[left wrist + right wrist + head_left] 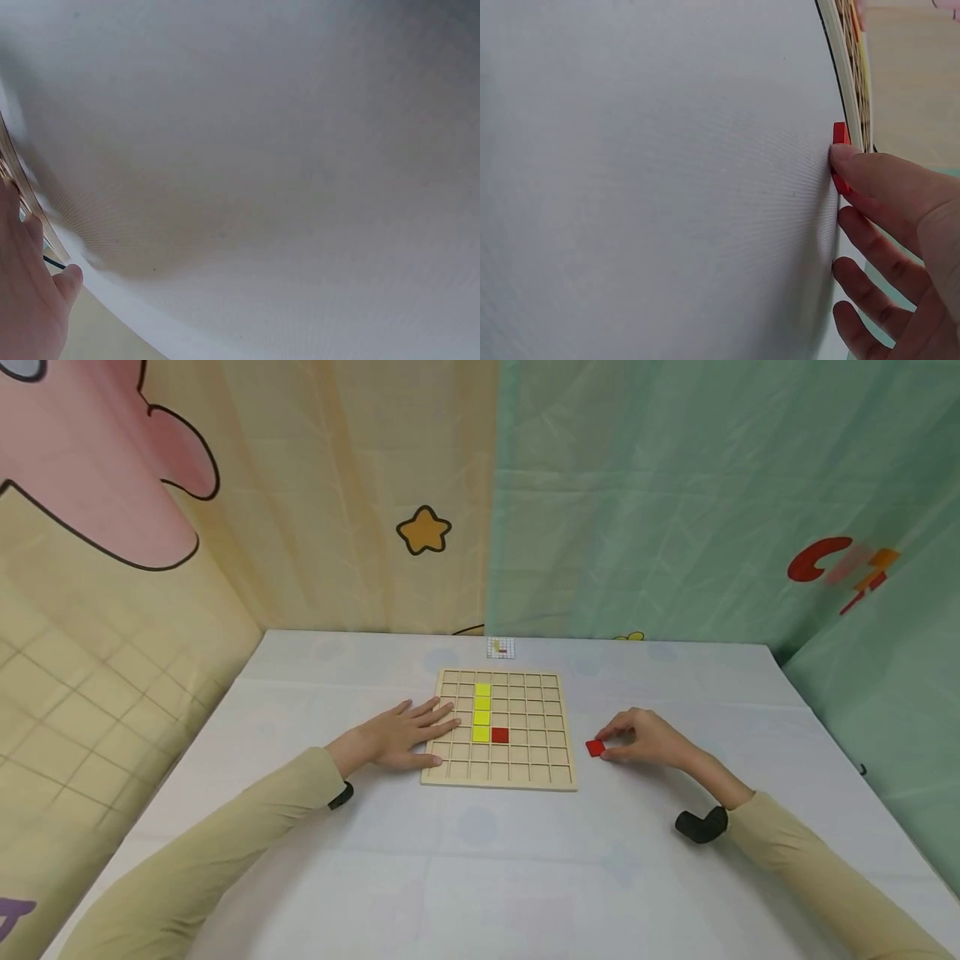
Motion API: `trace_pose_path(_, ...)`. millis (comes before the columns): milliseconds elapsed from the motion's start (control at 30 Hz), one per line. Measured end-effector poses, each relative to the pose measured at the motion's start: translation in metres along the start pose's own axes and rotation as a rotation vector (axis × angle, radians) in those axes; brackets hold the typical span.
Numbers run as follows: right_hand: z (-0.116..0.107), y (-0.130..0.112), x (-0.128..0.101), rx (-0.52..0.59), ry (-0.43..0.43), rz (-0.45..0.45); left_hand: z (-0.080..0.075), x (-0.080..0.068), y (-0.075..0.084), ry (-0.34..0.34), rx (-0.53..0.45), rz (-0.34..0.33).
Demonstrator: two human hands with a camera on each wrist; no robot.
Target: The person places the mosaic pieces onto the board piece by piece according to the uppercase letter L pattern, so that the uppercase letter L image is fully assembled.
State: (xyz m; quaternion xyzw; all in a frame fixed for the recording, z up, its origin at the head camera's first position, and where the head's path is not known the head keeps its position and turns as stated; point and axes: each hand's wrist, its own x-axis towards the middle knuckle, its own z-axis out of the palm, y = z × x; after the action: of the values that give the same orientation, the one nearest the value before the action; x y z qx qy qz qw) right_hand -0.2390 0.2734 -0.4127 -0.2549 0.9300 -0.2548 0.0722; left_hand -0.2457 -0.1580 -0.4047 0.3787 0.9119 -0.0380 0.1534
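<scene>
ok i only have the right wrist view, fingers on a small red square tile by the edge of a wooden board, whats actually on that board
Observer: The wooden grid board holds four yellow square tiles in one column, seen from the head view.
Operator: any red on it already
Observer: Yes, one red square tile sits in the cell just right of the lowest yellow one.
Operator: wheres the other hand
Observer: The left hand lies flat, fingers straight, over the board's left edge.
Operator: and my tile, on the board or off
Observer: The loose red square tile lies on the white table right of the board, apart from it, with the right hand touching it.
</scene>
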Motion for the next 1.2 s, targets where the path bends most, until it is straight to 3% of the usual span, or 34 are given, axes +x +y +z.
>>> trace_pose_path(433,0.002,-0.011,-0.002,-0.15,0.087,0.057,0.002,0.0,0.0,0.007,-0.002,0.003)
trace_pose_path(967,0.009,-0.036,0.012,-0.143,0.194,0.05,0.001,0.0,0.001,0.011,-0.003,0.008)
trace_pose_path(1200,0.019,-0.052,0.027,-0.098,0.174,0.055,0.002,-0.001,0.0,0.006,0.0,0.005)
